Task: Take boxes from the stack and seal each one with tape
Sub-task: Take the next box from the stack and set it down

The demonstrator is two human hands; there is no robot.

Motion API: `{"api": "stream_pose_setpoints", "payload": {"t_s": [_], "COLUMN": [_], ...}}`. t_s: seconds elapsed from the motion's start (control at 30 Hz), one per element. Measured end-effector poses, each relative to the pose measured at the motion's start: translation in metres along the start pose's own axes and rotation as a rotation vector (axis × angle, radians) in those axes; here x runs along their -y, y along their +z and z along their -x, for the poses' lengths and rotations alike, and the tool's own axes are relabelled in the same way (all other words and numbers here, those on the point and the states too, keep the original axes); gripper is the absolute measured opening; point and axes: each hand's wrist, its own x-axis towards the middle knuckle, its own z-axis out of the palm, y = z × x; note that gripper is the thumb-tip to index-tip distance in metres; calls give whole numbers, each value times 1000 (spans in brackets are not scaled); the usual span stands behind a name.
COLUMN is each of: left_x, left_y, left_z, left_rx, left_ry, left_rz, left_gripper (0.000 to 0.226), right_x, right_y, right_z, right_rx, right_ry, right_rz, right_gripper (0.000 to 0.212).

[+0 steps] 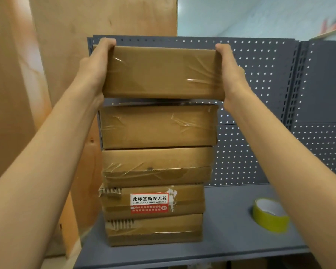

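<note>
Far left stands a tall plywood panel (pixel 70 55), leaning up beside the grey metal shelf (pixel 231 230). The left hand (pixel 93 70) grips the left end of a flat brown cardboard box wrapped in clear tape (pixel 161 72), its fingers (pixel 107 42) curled over the far top edge. The box is held level in the air, just above the stack of four similar brown cardboard boxes (pixel 155 171) standing on the shelf; a thin gap shows between them. One box low in the stack carries a red and white printed label (pixel 149 202). The right hand (pixel 229 72) grips the box's right end the same way, fingers hooked over the top. Behind runs a grey perforated back panel (pixel 260 84). Further right, a roll of yellow-green tape (pixel 270 215) lies flat on the shelf, well apart from the stack.
</note>
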Motion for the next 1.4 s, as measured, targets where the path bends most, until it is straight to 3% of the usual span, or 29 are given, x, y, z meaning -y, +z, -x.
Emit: {"api": "stream_pose_setpoints", "payload": {"t_s": [0.13, 0.23, 0.4, 0.97, 1.4], "left_x": [-6, -11, -19, -2, 39], "left_y": [5, 12, 40, 243, 330], "left_z": [9, 17, 35, 132, 172], "left_rx": [-31, -28, -39, -140, -39], "left_ry": [45, 51, 68, 87, -27], "left_rz": [-9, -18, -29, -53, -1], "left_gripper": [54, 58, 29, 29, 60], "right_x": [5, 5, 4, -26, -58], "right_y": [-9, -19, -50, -255, -357], "right_z": [2, 0, -8, -82, -92], "right_rx": [-1, 11, 19, 104, -17], "right_ry": [-62, -73, -86, -92, -43], "right_rz": [-14, -36, -68, -116, -67], "right_gripper": [30, 29, 30, 31, 40]}}
